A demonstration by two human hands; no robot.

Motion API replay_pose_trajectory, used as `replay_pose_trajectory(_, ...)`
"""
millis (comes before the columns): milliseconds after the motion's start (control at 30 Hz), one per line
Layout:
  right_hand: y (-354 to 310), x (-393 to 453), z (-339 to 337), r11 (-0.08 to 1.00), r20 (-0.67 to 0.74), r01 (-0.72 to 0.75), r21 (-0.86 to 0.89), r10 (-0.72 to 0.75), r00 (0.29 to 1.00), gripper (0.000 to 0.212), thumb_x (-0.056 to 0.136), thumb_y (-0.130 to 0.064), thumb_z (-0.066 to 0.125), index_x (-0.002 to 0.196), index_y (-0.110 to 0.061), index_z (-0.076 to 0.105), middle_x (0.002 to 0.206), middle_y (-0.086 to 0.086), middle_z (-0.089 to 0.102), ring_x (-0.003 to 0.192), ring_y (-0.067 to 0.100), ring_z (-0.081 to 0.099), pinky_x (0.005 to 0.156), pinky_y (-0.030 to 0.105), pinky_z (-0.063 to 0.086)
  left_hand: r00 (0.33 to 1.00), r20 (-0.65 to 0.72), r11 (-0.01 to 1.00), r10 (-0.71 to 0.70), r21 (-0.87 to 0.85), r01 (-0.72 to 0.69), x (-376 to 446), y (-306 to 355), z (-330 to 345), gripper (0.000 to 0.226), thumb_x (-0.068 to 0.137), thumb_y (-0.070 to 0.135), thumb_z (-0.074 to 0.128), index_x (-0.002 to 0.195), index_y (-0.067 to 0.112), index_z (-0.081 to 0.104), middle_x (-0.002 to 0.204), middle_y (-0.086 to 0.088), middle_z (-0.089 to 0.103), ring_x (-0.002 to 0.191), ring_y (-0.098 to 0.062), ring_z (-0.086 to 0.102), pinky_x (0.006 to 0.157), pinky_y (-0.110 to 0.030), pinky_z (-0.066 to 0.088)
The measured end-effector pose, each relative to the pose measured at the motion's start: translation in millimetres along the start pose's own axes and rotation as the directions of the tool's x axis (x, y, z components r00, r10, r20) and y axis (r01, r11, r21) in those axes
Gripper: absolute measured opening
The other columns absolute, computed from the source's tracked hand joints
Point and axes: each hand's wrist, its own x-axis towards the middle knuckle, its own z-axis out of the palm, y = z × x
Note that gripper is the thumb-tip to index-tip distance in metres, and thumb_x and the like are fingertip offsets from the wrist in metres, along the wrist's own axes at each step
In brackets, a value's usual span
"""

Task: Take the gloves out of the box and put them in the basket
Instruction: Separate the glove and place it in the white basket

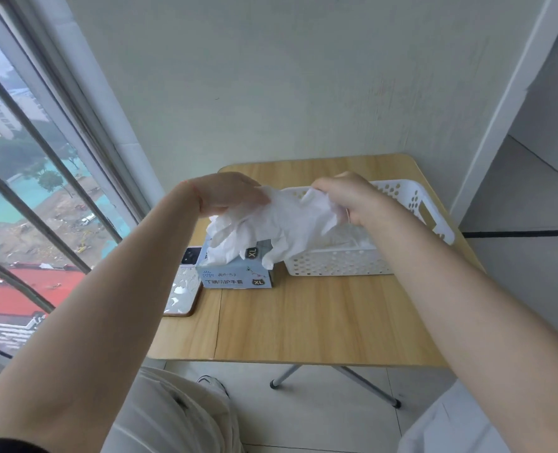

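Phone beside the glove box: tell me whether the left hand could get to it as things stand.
Probably yes, but not straight away: the left hand holds the white gloves above the box. The phone lies uncovered on the table.

Two hands are in view, the left hand [225,194] and the right hand [349,197]. One glove box [238,273], one white basket [411,197] and one phone [182,286] sit on one wooden table [320,318]. The white gloves [280,223] bunch together, so their number cannot be told
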Motion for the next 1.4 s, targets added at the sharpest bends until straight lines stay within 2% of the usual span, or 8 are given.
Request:
replay_pose_trajectory(133, 17, 10, -28, 0.976, -0.122, 0.019, -0.217, -0.046, 0.991, 0.013, 0.091, -0.017, 0.054, 0.083, -0.008, 0.052, 0.07, 0.007, 0.051, 0.062, 0.022, 0.052, 0.046, 0.02, 0.037, 0.998, -0.023, 0.953, -0.056, 0.296, 0.061, 19, 28, 19, 0.043, 0.069, 0.041, 0.064, 0.099, 0.012, 0.074, 0.091, -0.013, 0.073, 0.078, -0.024, 0.062, 0.077, -0.042, 0.052)
replay_pose_trajectory(300, 41, 24, -63, 0.891, -0.232, 0.014, -0.453, -0.133, 0.963, 0.022, 0.098, -0.018, 0.048, 0.107, -0.002, 0.059, 0.094, 0.013, 0.058, 0.074, 0.028, 0.054, 0.047, 0.022, 0.036, 0.997, -0.062, 0.82, -0.044, 0.568, 0.071, 54, 56, 50, 0.023, 0.088, 0.028, 0.059, 0.097, 0.012, 0.072, 0.096, -0.008, 0.07, 0.078, -0.02, 0.059, 0.071, -0.029, 0.046)
replay_pose_trajectory(433, 56, 21, -76, 0.764, -0.306, -0.007, -0.645, -0.25, 0.919, 0.022, 0.098, -0.011, 0.044, 0.114, -0.003, 0.058, 0.111, 0.014, 0.062, 0.083, 0.025, 0.049, 0.068, 0.027, 0.034, 0.996, -0.04, 0.745, -0.074, 0.662, 0.082, 74, 68, 72, 0.029, 0.088, 0.018, 0.051, 0.103, 0.003, 0.07, 0.095, -0.01, 0.067, 0.087, -0.029, 0.06, 0.075, -0.031, 0.047)
replay_pose_trajectory(667, 61, 16, -78, 0.432, -0.237, -0.062, -0.9, -0.363, 0.901, 0.029, 0.087, 0.01, 0.047, 0.113, 0.0, 0.054, 0.103, 0.013, 0.065, 0.085, 0.03, 0.06, 0.062, 0.032, 0.037, 0.991, -0.09, 0.656, -0.097, 0.743, 0.132, 91, 67, 83, 0.016, 0.087, 0.013, 0.054, 0.081, 0.004, 0.065, 0.078, -0.009, 0.065, 0.064, -0.02, 0.053, 0.054, -0.021, 0.04)
replay_pose_trajectory(933, 64, 22, -76, 0.237, -0.171, -0.081, -0.968, -0.387, 0.906, 0.027, 0.083, 0.01, 0.054, 0.104, -0.007, 0.057, 0.09, 0.004, 0.064, 0.069, 0.021, 0.047, 0.046, 0.023, 0.02, 0.877, -0.358, 0.606, 0.319, 0.789, 0.102, 89, 49, 79, 0.031, 0.085, 0.012, 0.057, 0.114, 0.02, 0.064, 0.116, -0.005, 0.058, 0.108, -0.028, 0.058, 0.076, -0.033, 0.045)
replay_pose_trajectory(1000, 64, 23, -76, 0.217, -0.179, -0.1, -0.971, -0.384, 0.906, 0.026, 0.082, 0.01, 0.055, 0.097, -0.01, 0.056, 0.083, 0.002, 0.059, 0.068, 0.02, 0.046, 0.046, 0.023, 0.018, 0.889, -0.292, 0.669, 0.352, 0.743, -0.021, 84, 51, 86, 0.023, 0.087, 0.034, 0.064, 0.108, 0.027, 0.065, 0.109, -0.001, 0.054, 0.101, -0.025, 0.058, 0.08, -0.033, 0.046)
replay_pose_trajectory(1133, 63, 23, -76, 0.185, -0.183, -0.121, -0.975, -0.368, 0.912, 0.026, 0.082, 0.007, 0.058, 0.1, -0.011, 0.058, 0.073, -0.003, 0.05, 0.072, 0.02, 0.051, 0.05, 0.022, 0.025, 0.999, 0.029, 0.678, -0.034, 0.735, 0.002, 69, 56, 98, 0.081, 0.067, 0.077, 0.067, 0.134, 0.037, 0.046, 0.121, 0.006, 0.054, 0.102, -0.017, 0.06, 0.089, -0.033, 0.047)
replay_pose_trajectory(1400, 55, 20, -70, 0.175, -0.22, -0.161, -0.971, -0.407, 0.886, 0.039, 0.08, 0.003, 0.061, 0.117, -0.005, 0.052, 0.108, 0.009, 0.055, 0.077, 0.021, 0.059, 0.051, 0.027, 0.029, 0.998, 0.039, 0.69, -0.04, 0.724, -0.001, 67, 37, 109, 0.089, 0.077, 0.069, 0.065, 0.149, 0.031, 0.028, 0.124, 0.002, 0.056, 0.105, -0.019, 0.057, 0.092, -0.034, 0.047)
